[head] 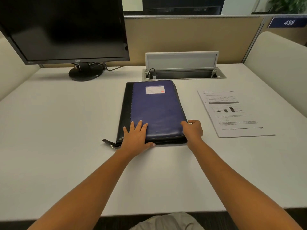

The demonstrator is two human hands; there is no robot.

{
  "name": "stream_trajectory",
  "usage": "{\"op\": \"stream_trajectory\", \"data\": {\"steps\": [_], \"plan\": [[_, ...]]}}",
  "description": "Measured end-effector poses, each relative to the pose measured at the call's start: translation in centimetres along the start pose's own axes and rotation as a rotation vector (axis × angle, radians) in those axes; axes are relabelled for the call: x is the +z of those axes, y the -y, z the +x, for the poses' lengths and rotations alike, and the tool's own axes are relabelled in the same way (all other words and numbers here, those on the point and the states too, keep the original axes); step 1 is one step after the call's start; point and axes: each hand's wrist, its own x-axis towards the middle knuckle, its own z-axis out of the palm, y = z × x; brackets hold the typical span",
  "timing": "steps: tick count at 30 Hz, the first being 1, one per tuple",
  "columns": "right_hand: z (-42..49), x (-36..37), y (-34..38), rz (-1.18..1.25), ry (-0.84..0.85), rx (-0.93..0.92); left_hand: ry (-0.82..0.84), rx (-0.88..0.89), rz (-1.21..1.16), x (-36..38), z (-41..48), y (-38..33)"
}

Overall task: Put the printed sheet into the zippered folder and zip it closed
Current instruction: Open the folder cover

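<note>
Two hands [137,136] [193,130], one zippered folder [156,107], one monitor [63,27], and apparently a single printed sheet [232,113].

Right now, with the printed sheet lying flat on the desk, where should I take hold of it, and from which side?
The printed sheet lies flat, apart from the folder, so only an edge offers purchase. Probably pinch its near-left corner, coming from the folder side with the right hand, which is nearest.

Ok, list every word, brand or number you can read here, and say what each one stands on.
"acer": lower bezel of the monitor.
"438": white numerals on the blue sign at the top right.
Printed sheet: headings, table, bar chart and paragraphs, all too small to read.
Label on the zippered folder: lines too blurred to read.
</note>
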Motion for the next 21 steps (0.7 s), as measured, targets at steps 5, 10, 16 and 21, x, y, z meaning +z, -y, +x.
{"op": "stream_trajectory", "data": {"steps": [5, 10, 16, 21], "plan": [[-1.5, 0.5, 2.7, 0.335, -0.079, -0.047, -0.111, -0.010, -0.113, -0.7, -0.2, 0.1], [-4.4, 1.1, 6.2, 0.610, 0.003, -0.301, -0.278, 0.005, -0.543, -1.1, -1.0, 1.4], [-5.0, 2.9, 6.3, 0.432, 0.192, -0.488, -0.546, -0.014, -0.950, -2.6, -2.2, 2.2], [-2.3, 4.7, 1.1, -0.293, 0.351, -0.550, -0.635, -0.204, -1.324, -3.3, -2.8, 4.0]]}}
